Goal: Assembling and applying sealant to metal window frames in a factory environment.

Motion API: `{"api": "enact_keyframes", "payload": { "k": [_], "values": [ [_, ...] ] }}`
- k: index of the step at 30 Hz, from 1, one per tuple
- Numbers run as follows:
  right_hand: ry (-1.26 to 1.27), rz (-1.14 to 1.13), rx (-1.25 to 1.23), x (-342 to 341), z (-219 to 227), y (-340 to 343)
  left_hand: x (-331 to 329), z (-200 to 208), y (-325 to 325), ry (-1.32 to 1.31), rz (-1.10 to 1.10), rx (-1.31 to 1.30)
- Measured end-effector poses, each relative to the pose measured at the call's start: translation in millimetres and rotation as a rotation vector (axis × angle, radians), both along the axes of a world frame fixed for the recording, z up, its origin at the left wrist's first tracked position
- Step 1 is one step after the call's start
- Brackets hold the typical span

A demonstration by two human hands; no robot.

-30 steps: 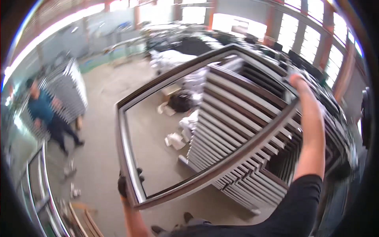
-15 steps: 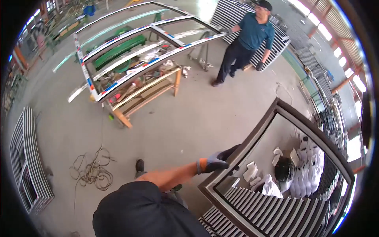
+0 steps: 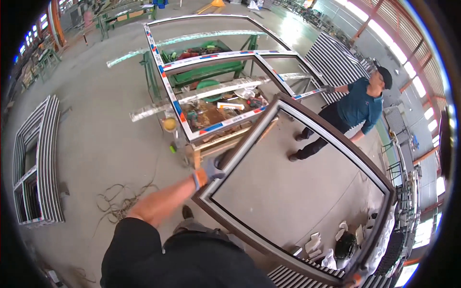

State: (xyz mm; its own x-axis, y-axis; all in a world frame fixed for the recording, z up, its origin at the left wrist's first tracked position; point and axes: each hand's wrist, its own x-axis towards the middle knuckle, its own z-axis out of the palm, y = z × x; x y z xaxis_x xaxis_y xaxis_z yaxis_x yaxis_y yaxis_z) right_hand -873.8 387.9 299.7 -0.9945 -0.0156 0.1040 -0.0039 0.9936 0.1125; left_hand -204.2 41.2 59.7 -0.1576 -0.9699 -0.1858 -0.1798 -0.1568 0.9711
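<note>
Though gloved, left fingers [image 3: 214,171] close-curled around the brown frame [image 3: 336,142]

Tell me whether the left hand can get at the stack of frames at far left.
Probably not: the left hand is taken up holding the brown frame, and the stack of frames looks too far off.

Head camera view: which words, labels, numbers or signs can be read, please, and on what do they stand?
No text reads clearly.
Held brown frame: no print visible.
Large taped frame: coloured tape markings, too small.
White-and-orange tube: print too small.
Teal shirt: small chest mark, unreadable.
</note>
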Motion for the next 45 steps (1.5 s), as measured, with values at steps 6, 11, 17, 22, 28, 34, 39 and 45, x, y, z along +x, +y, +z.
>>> {"api": "enact_keyframes", "payload": {
  "k": [6, 11, 17, 22, 28, 34, 39, 45],
  "values": [
    [0.099, 0.68, -0.494, 41, -185, -100, 170, -17, -93, 0.016, -0.045, -0.326],
    [-0.025, 0.554, -0.524, 114, -275, -154, 243, -17, -179, 0.117, 0.0, -0.171],
    [0.068, 0.589, -0.563, 223, -331, -236, 330, -31, -291, -0.104, 0.008, -0.114],
    [-0.157, 0.364, -0.596, 299, -338, -276, 328, 42, -358, -0.349, 0.045, 0.097],
    [-0.185, 0.251, -0.626, 395, -348, -314, 391, 4, -494, -0.291, -0.157, 0.159],
    [-0.105, 0.195, -0.706, 531, -340, -352, 430, -42, -641, -0.33, -0.41, -0.093],
    [-0.078, 0.164, -0.722, 624, -332, -396, 426, -74, -751, -0.847, -0.419, -0.349],
    [-0.042, 0.155, -0.703, 675, -305, -446, 392, -102, -782, -1.176, -0.25, -0.489]
  ]
}}
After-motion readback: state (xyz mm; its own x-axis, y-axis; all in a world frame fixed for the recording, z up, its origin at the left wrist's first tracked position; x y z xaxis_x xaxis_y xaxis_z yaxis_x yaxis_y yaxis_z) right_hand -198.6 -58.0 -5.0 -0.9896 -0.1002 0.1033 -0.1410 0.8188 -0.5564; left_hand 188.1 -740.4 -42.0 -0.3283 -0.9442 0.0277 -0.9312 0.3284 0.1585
